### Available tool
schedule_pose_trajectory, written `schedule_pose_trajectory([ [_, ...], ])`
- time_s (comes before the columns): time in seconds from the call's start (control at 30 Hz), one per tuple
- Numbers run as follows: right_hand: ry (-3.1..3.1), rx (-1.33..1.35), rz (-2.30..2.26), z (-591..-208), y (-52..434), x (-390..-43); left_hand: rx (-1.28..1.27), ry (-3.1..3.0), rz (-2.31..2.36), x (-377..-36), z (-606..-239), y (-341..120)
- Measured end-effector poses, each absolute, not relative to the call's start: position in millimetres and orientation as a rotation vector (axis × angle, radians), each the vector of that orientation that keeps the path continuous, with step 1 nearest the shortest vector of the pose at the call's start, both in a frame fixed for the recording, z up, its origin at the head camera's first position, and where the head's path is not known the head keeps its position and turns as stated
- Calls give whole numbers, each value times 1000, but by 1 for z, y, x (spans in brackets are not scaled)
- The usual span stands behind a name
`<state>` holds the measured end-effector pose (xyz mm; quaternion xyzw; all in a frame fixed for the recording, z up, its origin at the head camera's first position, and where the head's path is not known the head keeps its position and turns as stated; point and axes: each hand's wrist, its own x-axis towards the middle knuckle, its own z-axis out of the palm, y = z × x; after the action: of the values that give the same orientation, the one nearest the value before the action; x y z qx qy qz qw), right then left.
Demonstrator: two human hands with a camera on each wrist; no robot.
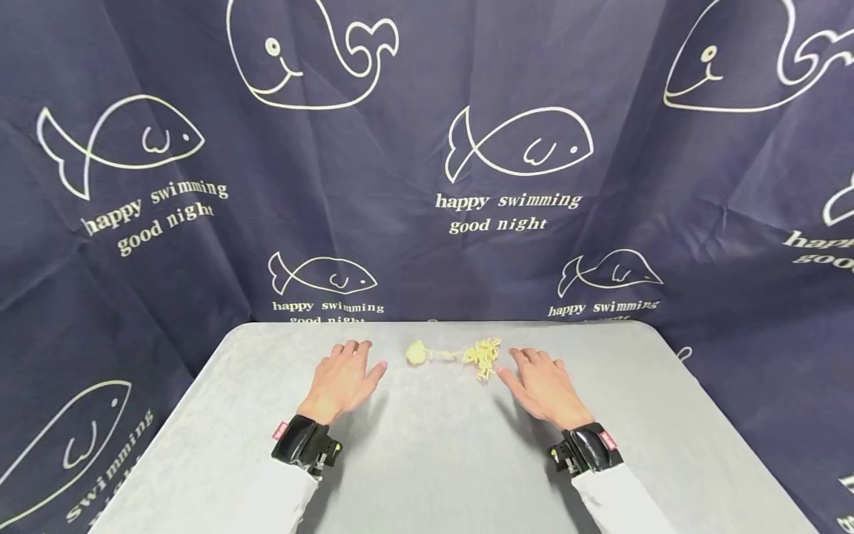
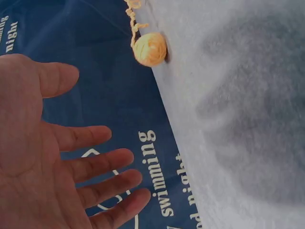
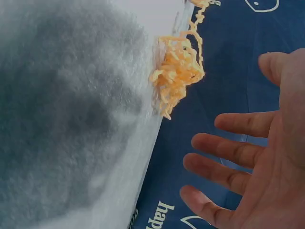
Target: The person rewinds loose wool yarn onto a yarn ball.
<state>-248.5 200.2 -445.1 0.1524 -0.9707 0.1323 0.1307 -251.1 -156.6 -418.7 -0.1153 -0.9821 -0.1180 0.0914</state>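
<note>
A small ball of pale yellow yarn [image 1: 416, 353] lies near the far edge of the grey table. From it a strand of yarn [image 1: 442, 354] runs right to a loose yarn tangle [image 1: 483, 356]. My left hand [image 1: 342, 380] is held to the left of the ball, fingers spread and holding nothing. On the other side, my right hand [image 1: 543, 386] is just right of the tangle, with its fingers apart and nothing in them. The left wrist view shows the wound ball [image 2: 150, 49] beyond the thumb; the right wrist view shows the tangle [image 3: 178, 71] apart from the fingers.
The grey table [image 1: 434, 460] has rounded far corners. Right behind it hangs a dark blue curtain [image 1: 414, 163] printed with white fish and lettering. Black straps with small devices [image 1: 307, 443] sit on both wrists, below white sleeves.
</note>
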Motion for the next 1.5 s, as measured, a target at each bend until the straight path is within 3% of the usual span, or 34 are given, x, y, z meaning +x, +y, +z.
schedule_pose_trajectory([
  [1.07, -2725, 553, 633, -458, 81, -325, -329, -3002, -563, -317, -447, -97],
  [1.5, -2754, 602, 792, -467, 62, -342, -383, -2960, -657, -331, -461, -93],
])
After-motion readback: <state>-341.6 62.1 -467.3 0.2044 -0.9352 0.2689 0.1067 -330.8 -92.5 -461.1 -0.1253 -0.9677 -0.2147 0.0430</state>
